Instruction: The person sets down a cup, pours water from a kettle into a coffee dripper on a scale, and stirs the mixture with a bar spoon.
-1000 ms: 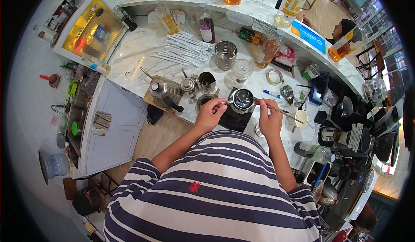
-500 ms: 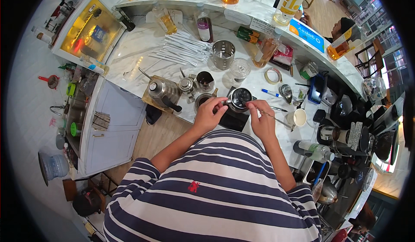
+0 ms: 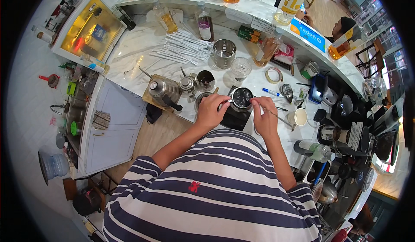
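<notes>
A small metal cup (image 3: 240, 108) with dark liquid in it is in front of me, over a flat black slab (image 3: 233, 120) that looks like a scale. My left hand (image 3: 212, 111) pinches the cup's left side, at what seems to be its handle. On the other side, my right hand (image 3: 264, 116) grips a thin, long-handled metal spoon (image 3: 283, 121). Its shaft slants out to the lower right, and its other end is at the cup, hidden by fingers and liquid. A white paper cup (image 3: 298, 117) stands right of my right hand.
Left of the cup are a gooseneck kettle (image 3: 161, 91) on a wooden board and small metal pitchers (image 3: 205, 81). Beyond stand a perforated steel holder (image 3: 224, 54), a clear plastic cup (image 3: 240, 69), wrapped straws (image 3: 183, 47) and syrup bottles (image 3: 204, 23). A blue marker (image 3: 271, 92) lies to the right.
My right hand has shifted slightly right and down, still with the spoon. The cup has moved very little, and my left hand keeps its hold.
</notes>
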`<state>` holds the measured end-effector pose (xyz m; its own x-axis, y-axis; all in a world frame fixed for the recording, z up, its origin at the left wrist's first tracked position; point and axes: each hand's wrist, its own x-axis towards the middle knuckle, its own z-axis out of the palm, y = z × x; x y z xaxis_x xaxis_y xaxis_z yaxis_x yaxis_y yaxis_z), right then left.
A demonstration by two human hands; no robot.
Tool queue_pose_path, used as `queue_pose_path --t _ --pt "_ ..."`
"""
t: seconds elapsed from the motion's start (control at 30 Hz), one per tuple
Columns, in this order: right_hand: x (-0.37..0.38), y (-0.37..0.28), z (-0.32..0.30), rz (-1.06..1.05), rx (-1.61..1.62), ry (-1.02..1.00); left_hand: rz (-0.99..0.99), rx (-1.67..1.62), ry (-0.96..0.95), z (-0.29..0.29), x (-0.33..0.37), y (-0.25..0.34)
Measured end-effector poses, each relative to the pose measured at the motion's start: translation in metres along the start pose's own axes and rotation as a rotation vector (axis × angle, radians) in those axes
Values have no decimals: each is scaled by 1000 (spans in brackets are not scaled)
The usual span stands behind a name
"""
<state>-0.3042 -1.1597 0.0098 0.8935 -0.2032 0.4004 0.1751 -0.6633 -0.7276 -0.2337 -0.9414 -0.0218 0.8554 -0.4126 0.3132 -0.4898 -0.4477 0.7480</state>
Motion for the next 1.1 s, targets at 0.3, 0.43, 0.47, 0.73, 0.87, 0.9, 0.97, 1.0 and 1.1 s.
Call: queue_pose_path --t 0.3,0.43,0.47,0.73,0.87,0.9,0.97,1.0,1.1 --pt "-1 -9 2 -62 -21 -20 57 74 -1 0 0 -3" --pt "0 4 -2 -30 -86 66 61 84 -15 -1 -1 -2" --pt "0 2 -3 -31 -89 72 60 85 -15 -1 -1 -2" --pt "-1 -7 3 -86 -45 17 27 86 -25 -2 -3 0" --pt "1 6 -4 -48 -93 54 12 87 -40 -3 -5 -1" --pt "1 8 -5 -40 -109 72 16 90 -35 -4 -5 -1" --pt "0 5 -7 -66 -98 60 18 92 -30 -4 -6 -3" --pt "0 1 -6 -81 -70 36 37 107 -13 -3 -7 -5" --pt "-2 -1 1 -110 -30 7 58 115 0 -2 -5 -5"
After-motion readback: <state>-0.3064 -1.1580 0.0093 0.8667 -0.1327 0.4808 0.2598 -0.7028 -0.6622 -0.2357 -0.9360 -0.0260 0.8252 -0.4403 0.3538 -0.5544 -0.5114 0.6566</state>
